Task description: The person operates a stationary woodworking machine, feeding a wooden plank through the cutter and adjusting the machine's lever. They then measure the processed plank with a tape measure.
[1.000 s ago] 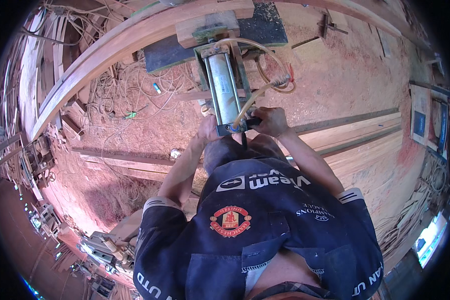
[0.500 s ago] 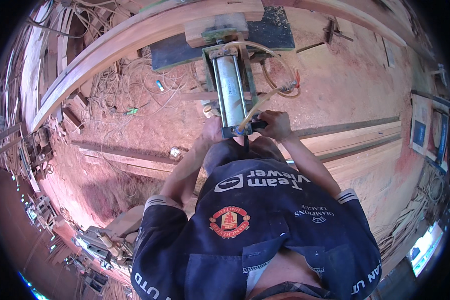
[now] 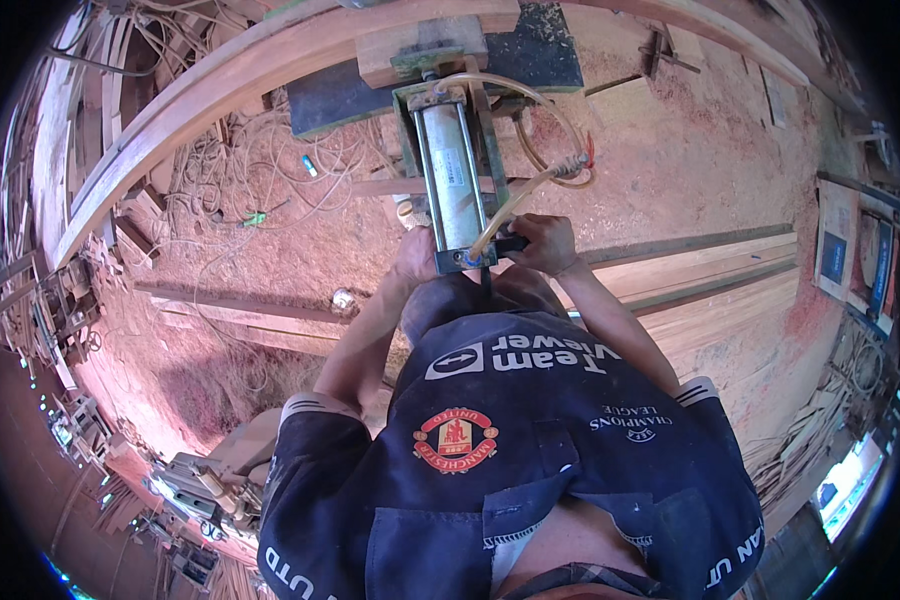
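A silver pneumatic cylinder (image 3: 451,170) points away from my body, held in a dark metal frame. Its far end meets a wooden block (image 3: 390,58) against a long curved timber (image 3: 160,140). At the cylinder's near end, my right hand (image 3: 547,243) is closed around a black handle (image 3: 511,244) on the right side. My left hand (image 3: 416,256) is at the left side of the same end, fingers curled and partly hidden behind the cylinder. Just above it shows a pale round fitting (image 3: 407,212). A yellowish air hose (image 3: 518,205) loops along the cylinder's right side.
Under the block lies a dark plate (image 3: 335,100). Planks (image 3: 690,270) lie on the dusty floor to the right, and another long board (image 3: 240,318) lies to the left. Tangled cords (image 3: 270,165) spread across the floor at left. A framed panel (image 3: 860,250) stands far right.
The whole view has shifted slightly, so the cylinder and both hands appear a little higher and further left. Both hands keep their places at the cylinder's near end.
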Available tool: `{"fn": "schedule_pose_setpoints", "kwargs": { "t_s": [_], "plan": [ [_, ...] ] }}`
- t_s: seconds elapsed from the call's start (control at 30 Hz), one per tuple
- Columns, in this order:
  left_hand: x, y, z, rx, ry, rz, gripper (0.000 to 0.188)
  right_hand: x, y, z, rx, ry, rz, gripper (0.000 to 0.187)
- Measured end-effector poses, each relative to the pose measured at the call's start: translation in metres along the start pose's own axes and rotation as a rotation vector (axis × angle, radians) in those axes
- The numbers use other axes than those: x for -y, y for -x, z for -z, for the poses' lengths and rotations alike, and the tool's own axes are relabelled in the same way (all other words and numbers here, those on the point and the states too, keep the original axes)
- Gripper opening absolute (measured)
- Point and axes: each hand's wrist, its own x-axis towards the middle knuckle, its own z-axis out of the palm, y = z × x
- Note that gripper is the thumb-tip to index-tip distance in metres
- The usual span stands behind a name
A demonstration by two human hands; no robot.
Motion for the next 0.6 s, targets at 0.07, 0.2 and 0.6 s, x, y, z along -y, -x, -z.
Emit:
{"fn": "schedule_pose_setpoints", "kwargs": {
  "t_s": [0.07,0.2,0.6],
  "plan": [
    [-0.003,0.000,0.002,0.010,-0.019,0.014,0.055,0.000,0.001,0.000,-0.006,-0.009,0.003,0.032],
    [-0.012,0.000,0.004,0.023,-0.043,0.088,0.056,0.000,0.001,0.000,0.000,-0.022,0.007,0.026],
    [-0.006,0.000,0.001,-0.055,0.043,0.006,0.054,0.010,-0.006,0.006,0.003,-0.057,0.027,0.028]
  ]
}}
